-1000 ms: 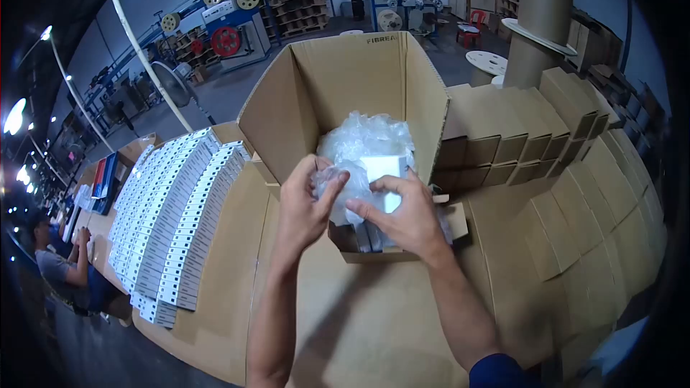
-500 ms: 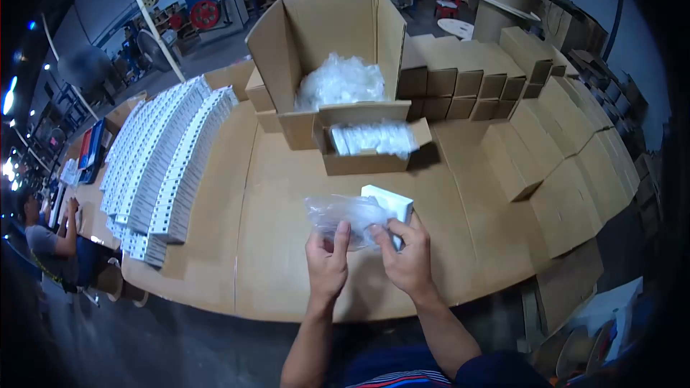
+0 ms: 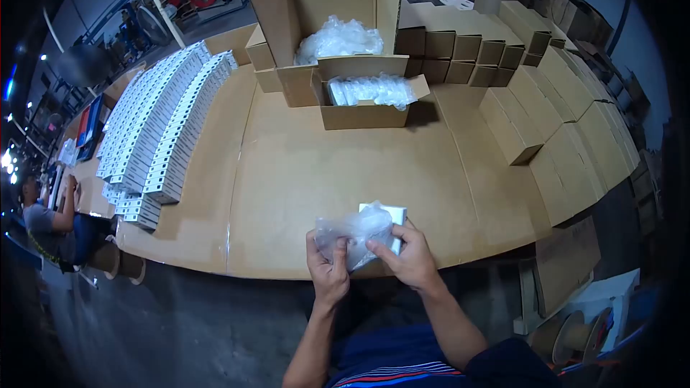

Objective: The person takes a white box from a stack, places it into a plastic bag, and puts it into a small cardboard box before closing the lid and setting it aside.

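Near the table's front edge, my left hand (image 3: 328, 270) pinches the left side of a clear plastic bag (image 3: 343, 230). My right hand (image 3: 410, 255) grips a small white box (image 3: 392, 217) together with the bag's right part, its thumb in front. The bag lies partly over the box's left side. Beyond my hands, a small open carton (image 3: 365, 117) holds a row of plastic-wrapped items (image 3: 370, 91). Behind it a large open carton (image 3: 334, 0) contains a heap of clear plastic bags (image 3: 341, 39).
Long stacks of white boxes (image 3: 159, 122) stand on the table (image 3: 287, 172) at left. Brown cartons (image 3: 568, 162) line the right side and back right. At far left sits another person (image 3: 54, 215). Spools (image 3: 575, 338) are on the floor at lower right.
The view has tilted down, so the table and cartons appear higher. The plastic bag now covers more of the white box, and the box is turned more upright in my right hand.
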{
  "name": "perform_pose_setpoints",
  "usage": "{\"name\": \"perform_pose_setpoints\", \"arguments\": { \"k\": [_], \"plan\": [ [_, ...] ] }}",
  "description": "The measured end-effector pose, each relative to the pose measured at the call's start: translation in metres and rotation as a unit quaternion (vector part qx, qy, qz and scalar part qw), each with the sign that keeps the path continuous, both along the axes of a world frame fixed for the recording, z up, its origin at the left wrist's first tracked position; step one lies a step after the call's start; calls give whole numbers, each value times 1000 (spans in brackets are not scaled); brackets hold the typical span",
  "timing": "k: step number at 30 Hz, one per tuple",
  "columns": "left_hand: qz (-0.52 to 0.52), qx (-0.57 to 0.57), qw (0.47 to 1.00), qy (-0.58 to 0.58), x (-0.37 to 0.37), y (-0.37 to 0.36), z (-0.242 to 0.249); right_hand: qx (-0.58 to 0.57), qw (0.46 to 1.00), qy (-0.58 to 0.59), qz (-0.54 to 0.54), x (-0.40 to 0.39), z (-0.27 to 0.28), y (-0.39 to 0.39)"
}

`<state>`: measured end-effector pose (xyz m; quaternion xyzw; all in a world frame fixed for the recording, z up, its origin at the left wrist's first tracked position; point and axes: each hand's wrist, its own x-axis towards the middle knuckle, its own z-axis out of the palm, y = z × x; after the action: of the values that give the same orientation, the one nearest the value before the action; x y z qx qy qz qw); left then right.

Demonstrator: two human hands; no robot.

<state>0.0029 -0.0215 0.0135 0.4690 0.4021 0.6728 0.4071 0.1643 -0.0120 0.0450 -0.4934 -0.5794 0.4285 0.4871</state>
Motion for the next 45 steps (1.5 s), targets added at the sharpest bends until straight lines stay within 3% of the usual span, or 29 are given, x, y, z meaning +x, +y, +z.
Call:
{"name": "perform_pose_setpoints", "arguments": {
  "k": [3,4,5,7,9,13,14,17,18,24,27,29,31,33,34,36,37,38,39,41,42,45],
  "plan": [
    [-95,-13,972,-214,-13,-3,7,0,1000,-12,17,4,-5,0],
    [-66,9,985,-159,-18,2,13,22,1000,-3,17,8,-5,0],
    [-112,-22,980,-165,-41,5,16,35,999,-30,20,11,-3,1],
    [-156,24,985,-65,-67,29,20,61,994,-82,24,18,3,2],
    [-173,-5,975,142,-74,38,57,63,990,-123,35,19,10,1],
    [-291,-38,852,434,-61,49,124,70,983,-156,70,17,15,6],
    [-286,13,843,455,-59,54,116,68,982,-156,80,16,15,5],
    [-293,-32,845,446,-61,65,106,58,977,-180,94,20,21,6],
    [-280,-85,864,410,-60,65,114,51,978,-177,99,23,17,7],
    [-169,-134,874,436,-75,82,103,-54,982,-128,126,35,17,7],
    [-9,29,930,367,-72,78,100,-7,982,-170,82,35,9,10],
    [-72,116,907,398,-72,68,113,6,983,-169,75,33,12,10],
    [-102,177,839,505,-59,59,120,21,984,-163,72,28,15,12],
    [-110,184,808,549,-52,59,100,32,985,-151,76,23,16,12],
    [-112,131,806,566,-48,62,96,14,984,-144,106,23,20,13],
    [-123,-77,912,383,-41,65,106,28,982,-148,116,21,13,14],
    [-123,-178,936,279,-41,65,112,37,981,-148,121,20,11,14],
    [-112,-127,964,203,-53,69,88,24,984,-137,108,20,11,14],
    [-40,-90,993,72,-49,70,76,12,987,-126,95,19,12,13],
    [101,-10,976,-194,-33,70,52,7,992,-114,53,13,10,11],
    [26,-43,971,-235,-44,60,19,16,993,-117,24,8,9,10],
    [-77,-129,985,-78,-30,29,10,43,991,-129,-13,0,11,11]
  ]
}}
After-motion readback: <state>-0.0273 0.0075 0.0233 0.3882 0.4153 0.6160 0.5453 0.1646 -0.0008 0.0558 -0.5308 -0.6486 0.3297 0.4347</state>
